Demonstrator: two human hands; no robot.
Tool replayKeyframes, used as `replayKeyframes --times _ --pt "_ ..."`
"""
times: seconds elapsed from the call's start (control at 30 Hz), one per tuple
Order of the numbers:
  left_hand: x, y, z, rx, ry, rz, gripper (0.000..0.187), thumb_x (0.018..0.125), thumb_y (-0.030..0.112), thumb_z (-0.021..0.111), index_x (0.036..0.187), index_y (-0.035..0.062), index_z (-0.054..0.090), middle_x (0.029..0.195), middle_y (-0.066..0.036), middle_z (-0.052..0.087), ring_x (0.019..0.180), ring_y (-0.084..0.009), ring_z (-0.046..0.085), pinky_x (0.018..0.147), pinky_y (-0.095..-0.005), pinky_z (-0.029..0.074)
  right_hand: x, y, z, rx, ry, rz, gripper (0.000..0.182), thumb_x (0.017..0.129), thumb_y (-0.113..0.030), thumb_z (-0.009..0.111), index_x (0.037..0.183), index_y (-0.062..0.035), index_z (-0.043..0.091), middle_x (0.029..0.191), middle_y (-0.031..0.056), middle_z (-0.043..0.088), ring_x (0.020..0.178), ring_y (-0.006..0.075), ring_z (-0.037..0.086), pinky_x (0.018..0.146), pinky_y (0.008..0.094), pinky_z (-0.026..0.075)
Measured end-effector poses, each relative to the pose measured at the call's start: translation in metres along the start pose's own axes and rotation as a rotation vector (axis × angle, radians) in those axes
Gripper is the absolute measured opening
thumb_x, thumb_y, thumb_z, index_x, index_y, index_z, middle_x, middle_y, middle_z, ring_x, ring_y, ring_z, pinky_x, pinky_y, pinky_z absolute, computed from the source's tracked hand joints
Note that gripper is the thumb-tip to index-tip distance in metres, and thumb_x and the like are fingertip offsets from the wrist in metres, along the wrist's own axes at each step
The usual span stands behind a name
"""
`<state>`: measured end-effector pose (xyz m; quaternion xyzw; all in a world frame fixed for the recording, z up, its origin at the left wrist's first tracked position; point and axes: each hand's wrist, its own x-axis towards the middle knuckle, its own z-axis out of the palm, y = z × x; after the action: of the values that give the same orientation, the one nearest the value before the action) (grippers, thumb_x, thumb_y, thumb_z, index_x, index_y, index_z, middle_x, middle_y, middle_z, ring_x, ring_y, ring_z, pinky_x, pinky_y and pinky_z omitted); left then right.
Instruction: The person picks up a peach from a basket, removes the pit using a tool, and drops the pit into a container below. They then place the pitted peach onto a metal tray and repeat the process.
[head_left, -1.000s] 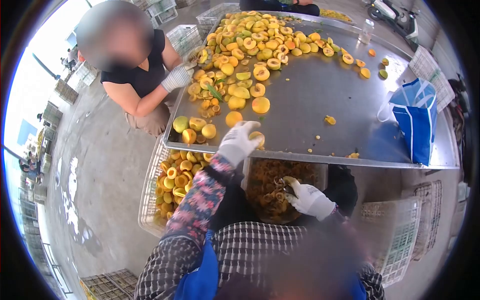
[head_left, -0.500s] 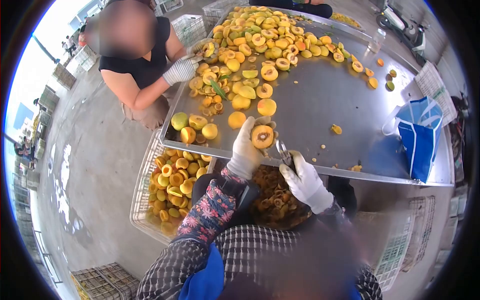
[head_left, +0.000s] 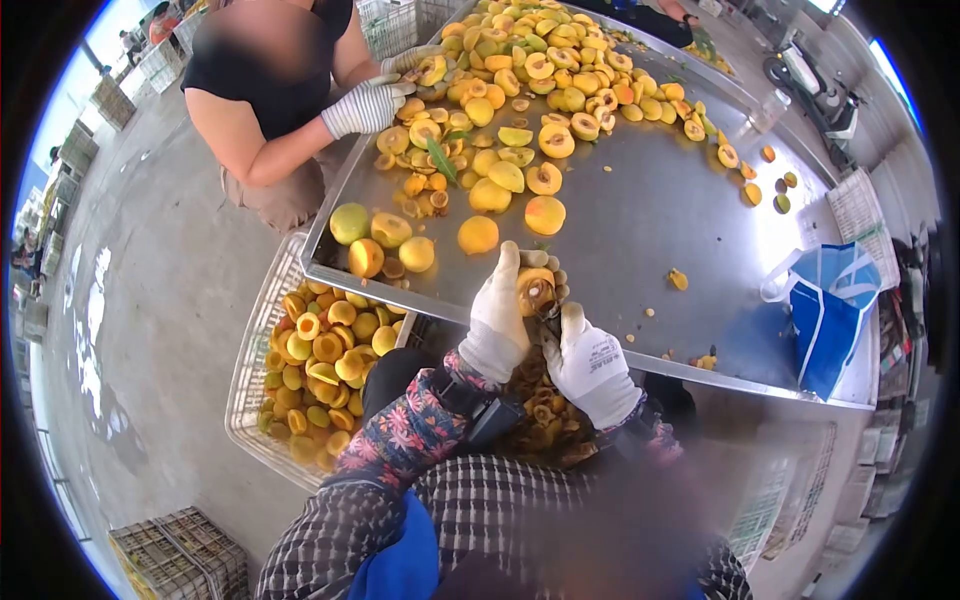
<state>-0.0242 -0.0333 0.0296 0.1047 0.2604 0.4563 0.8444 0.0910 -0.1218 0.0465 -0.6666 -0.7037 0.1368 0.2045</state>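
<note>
My left hand [head_left: 500, 318], in a white glove, is closed round a yellow peach half [head_left: 534, 288], its cut face turned up and the pit area showing. My right hand [head_left: 592, 368], gloved as well, grips a small metal pitting tool [head_left: 549, 324] whose tip is at the fruit; the tip itself is mostly hidden. Both hands are just off the near edge of the metal table [head_left: 640, 250]. Close by on the table lie a whole-looking peach [head_left: 478, 235] and another peach [head_left: 545, 215]. Below my hands is a heap of brown scraps [head_left: 545, 425].
A large pile of peach halves [head_left: 570, 85] covers the far table. A co-worker's gloved hand [head_left: 365, 108] handles fruit at left. A plastic crate [head_left: 250, 375] of peach halves stands by my left arm. A blue bag [head_left: 830, 330] and a clear bottle [head_left: 770, 108] are at right.
My right hand has moved left and up, bringing the pitting tool to the peach half. The peach half has tilted in my left hand. The whole view has shifted slightly.
</note>
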Motion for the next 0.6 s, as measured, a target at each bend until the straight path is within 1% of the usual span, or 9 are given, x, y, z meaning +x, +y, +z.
replayKeyframes --times 0.1,0.17,0.3,0.4,0.43,0.47,0.5,0.53,0.6 --pt "-0.002 0.002 -0.003 0.034 0.001 0.019 0.047 0.098 0.051 0.051 0.102 0.0035 0.053 0.098 -0.014 0.062 0.085 -0.0283 0.064 0.075 -0.0403 0.055 0.002 -0.001 0.000 0.001 -0.056 0.013 0.023 0.093 -0.015 0.057 0.106 -0.0008 0.044 0.077 0.0245 0.059 0.070 0.0448 0.060 0.059 0.0509 0.044" --pt "0.000 0.003 -0.003 0.048 -0.011 0.048 0.048 0.098 0.050 0.051 0.103 0.0027 0.054 0.098 -0.014 0.062 0.085 -0.0285 0.064 0.078 -0.0411 0.055 0.000 -0.003 0.006 0.202 -0.060 0.032 0.024 0.093 -0.016 0.057 0.106 -0.0007 0.044 0.078 0.0237 0.059 0.070 0.0445 0.059 0.059 0.0505 0.043" --pt "-0.008 0.010 0.004 0.130 -0.081 0.065 0.040 0.102 0.042 0.047 0.097 0.0030 0.057 0.095 -0.011 0.063 0.083 -0.0219 0.063 0.080 -0.0362 0.055 0.001 -0.009 0.000 0.377 -0.003 -0.040 0.023 0.094 -0.016 0.057 0.107 -0.0009 0.044 0.077 0.0221 0.060 0.070 0.0443 0.059 0.059 0.0495 0.043" --pt "-0.005 0.015 0.003 0.172 -0.160 0.049 0.044 0.101 0.044 0.048 0.099 0.0016 0.058 0.097 -0.012 0.063 0.088 -0.0243 0.064 0.084 -0.0388 0.054 0.007 -0.010 -0.025 0.287 -0.071 -0.070 0.021 0.094 -0.014 0.057 0.106 -0.0013 0.045 0.075 0.0217 0.059 0.069 0.0444 0.058 0.058 0.0487 0.043" --pt "-0.004 0.017 0.001 0.194 -0.182 0.042 0.047 0.100 0.047 0.049 0.102 0.0003 0.058 0.099 -0.014 0.063 0.091 -0.0266 0.064 0.086 -0.0411 0.054 0.008 -0.012 -0.032 0.209 -0.107 -0.035 0.032 0.095 -0.022 0.056 0.116 0.0003 0.046 0.081 0.0267 0.062 0.076 0.0474 0.060 0.063 0.0525 0.046" --pt "-0.003 0.019 0.001 0.216 -0.206 0.034 0.052 0.099 0.050 0.049 0.105 -0.0009 0.058 0.101 -0.015 0.063 0.095 -0.0289 0.064 0.088 -0.0435 0.053 0.006 -0.012 -0.033 0.147 -0.104 -0.030 0.032 0.095 -0.021 0.056 0.116 0.0006 0.046 0.080 0.0266 0.062 0.076 0.0468 0.061 0.062 0.0518 0.046" --pt "-0.007 0.024 0.007 0.192 -0.164 -0.020 0.051 0.098 0.049 0.050 0.102 -0.0013 0.058 0.099 -0.015 0.063 0.093 -0.0292 0.063 0.088 -0.0442 0.053 0.005 -0.014 -0.032 0.086 -0.098 -0.026 0.032 0.095 -0.021 0.056 0.116 0.0008 0.046 0.080 0.0265 0.062 0.075 0.0462 0.061 0.062 0.0512 0.046" --pt "-0.007 0.023 0.010 0.148 -0.164 0.002 0.048 0.100 0.047 0.048 0.097 0.0000 0.058 0.097 -0.014 0.063 0.090 -0.0273 0.064 0.085 -0.0418 0.054 0.005 -0.015 -0.032 0.025 -0.096 -0.022 0.032 0.095 -0.021 0.056 0.116 0.0011 0.046 0.080 0.0264 0.062 0.075 0.0457 0.061 0.062 0.0506 0.046" --pt "-0.009 0.016 0.011 0.056 -0.146 0.044 0.044 0.103 0.042 0.045 0.088 0.0027 0.058 0.092 -0.012 0.065 0.083 -0.0236 0.064 0.080 -0.0370 0.054 0.001 -0.015 -0.023 0.211 -0.072 -0.047 0.023 0.094 -0.016 0.055 0.110 -0.0014 0.046 0.076 0.0235 0.059 0.069 0.0453 0.058 0.058 0.0484 0.045"
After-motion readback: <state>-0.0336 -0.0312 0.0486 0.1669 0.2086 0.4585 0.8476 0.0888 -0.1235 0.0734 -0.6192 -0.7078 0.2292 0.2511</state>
